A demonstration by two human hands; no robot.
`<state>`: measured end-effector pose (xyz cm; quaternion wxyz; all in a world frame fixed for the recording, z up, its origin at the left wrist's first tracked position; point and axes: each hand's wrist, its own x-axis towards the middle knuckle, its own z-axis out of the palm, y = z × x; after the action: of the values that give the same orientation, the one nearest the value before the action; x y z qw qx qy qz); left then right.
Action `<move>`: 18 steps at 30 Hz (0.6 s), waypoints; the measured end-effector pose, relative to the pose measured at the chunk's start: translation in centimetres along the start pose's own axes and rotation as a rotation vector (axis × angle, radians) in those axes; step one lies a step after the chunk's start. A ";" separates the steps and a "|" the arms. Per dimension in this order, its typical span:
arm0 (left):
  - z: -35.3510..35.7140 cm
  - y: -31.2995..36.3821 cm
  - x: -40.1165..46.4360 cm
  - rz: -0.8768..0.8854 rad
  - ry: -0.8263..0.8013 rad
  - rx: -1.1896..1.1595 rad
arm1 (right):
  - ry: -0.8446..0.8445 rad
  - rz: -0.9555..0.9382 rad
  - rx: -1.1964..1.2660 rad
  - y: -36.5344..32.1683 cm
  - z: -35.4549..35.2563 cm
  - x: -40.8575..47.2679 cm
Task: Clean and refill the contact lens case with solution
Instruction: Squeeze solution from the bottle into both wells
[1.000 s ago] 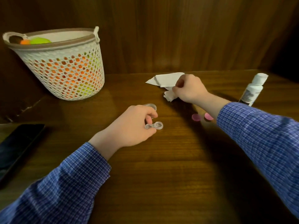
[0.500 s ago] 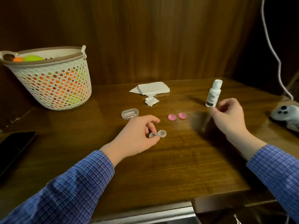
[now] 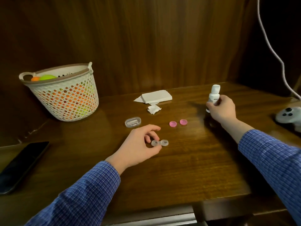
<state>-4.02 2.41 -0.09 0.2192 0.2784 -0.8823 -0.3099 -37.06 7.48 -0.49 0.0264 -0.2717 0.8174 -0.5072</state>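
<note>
A clear two-well contact lens case (image 3: 160,143) lies on the wooden table (image 3: 187,168), its wells uncovered. My left hand (image 3: 138,146) pinches its left well between thumb and fingers. Two pink caps (image 3: 178,123) lie side by side just behind it. At the right, my right hand (image 3: 221,110) grips the white solution bottle (image 3: 214,95), which stands upright with its cap on. A crumpled white tissue (image 3: 153,109) lies in front of a folded stack of tissues (image 3: 155,96).
A small clear plastic box (image 3: 132,122) sits left of the caps. A white lattice basket (image 3: 65,93) with coloured balls stands at the back left. A dark phone (image 3: 21,163) lies at the left edge, a white controller (image 3: 289,116) at the far right.
My right hand let go of the crumpled tissue, swung right across the table and took hold of the solution bottle. My left hand stayed on the lens case.
</note>
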 end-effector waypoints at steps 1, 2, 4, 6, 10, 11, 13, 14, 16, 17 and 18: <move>-0.2 0.0 0.0 -0.003 -0.007 0.007 | 0.015 -0.035 0.010 -0.2 0.0 -0.3; -0.4 0.1 0.0 -0.010 -0.002 0.011 | 0.024 -0.082 0.031 -0.6 -0.1 -0.8; -0.9 0.3 0.5 -0.025 0.064 -0.040 | -0.003 -0.181 0.086 -2.1 -0.2 -2.3; -1.6 1.0 1.3 -0.030 0.162 -0.136 | -0.141 -0.255 0.153 -4.3 0.0 -4.5; -2.7 3.1 2.8 0.023 0.249 -0.240 | -0.498 -0.436 0.165 -7.5 1.7 -10.0; -2.9 3.4 2.9 0.044 0.259 -0.250 | -0.536 -0.490 0.128 -7.9 2.3 -11.2; -3.1 3.3 2.9 0.066 0.296 -0.270 | -0.578 -0.564 0.087 -8.5 3.1 -13.1; -3.2 3.0 2.9 0.058 0.312 -0.270 | -0.580 -0.598 0.055 -8.6 3.4 -13.6; -3.5 2.2 2.7 0.018 0.317 -0.247 | -0.557 -0.669 -0.060 -8.6 3.7 -14.0; -3.6 1.8 2.6 0.002 0.309 -0.238 | -0.541 -0.697 -0.107 -8.5 3.8 -14.1; -3.6 1.6 2.5 0.000 0.296 -0.233 | -0.526 -0.713 -0.130 -8.3 3.8 -14.1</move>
<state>-4.48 0.33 4.12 0.3772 0.2936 -0.7986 -0.3658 -20.41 8.20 1.35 0.0398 -0.6575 0.6682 -0.3459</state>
